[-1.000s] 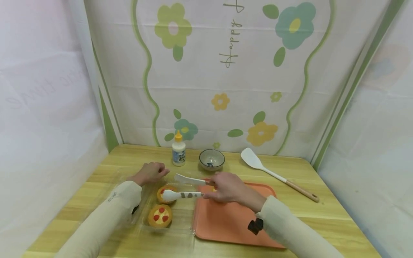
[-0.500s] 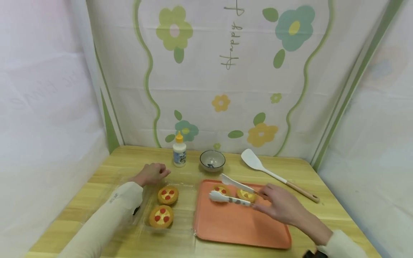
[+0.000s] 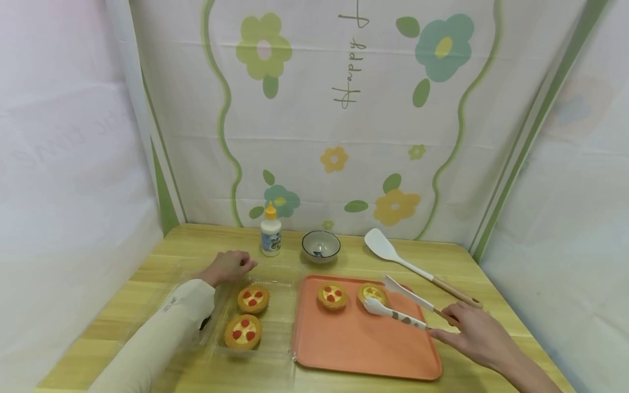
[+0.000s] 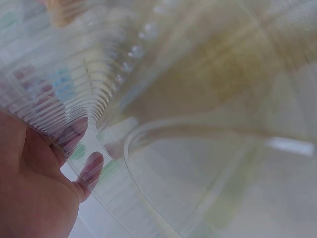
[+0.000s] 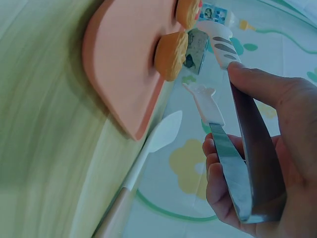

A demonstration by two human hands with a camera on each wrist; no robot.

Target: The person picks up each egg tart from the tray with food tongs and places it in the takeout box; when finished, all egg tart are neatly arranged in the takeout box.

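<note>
My left hand [image 3: 228,267] holds the edge of a clear plastic box's raised lid [image 4: 163,173]; in the left wrist view its fingers show partly through the plastic. Two tarts with red toppings, one farther back [image 3: 253,299] and one nearer [image 3: 243,332], sit in the clear box [image 3: 280,333]. With my right hand [image 3: 484,335] I grip white-tipped metal tongs [image 5: 257,153], their arms spread and nothing between the tips. The tongs hover over the right part of the orange tray [image 3: 363,349]. On it lie a red-topped tart [image 3: 332,296] and a yellow-topped tart [image 3: 369,292].
A white bottle with a yellow nozzle [image 3: 271,237] and a small bowl [image 3: 321,248] stand behind the box and tray. A white spatula with a wooden handle [image 3: 410,266] lies at the back right. A flowered cloth [image 3: 295,114] hangs behind the table.
My right hand has moved the tongs rightward, from above the box across the tray, uncovering the tarts there. My left hand has stayed at the lid.
</note>
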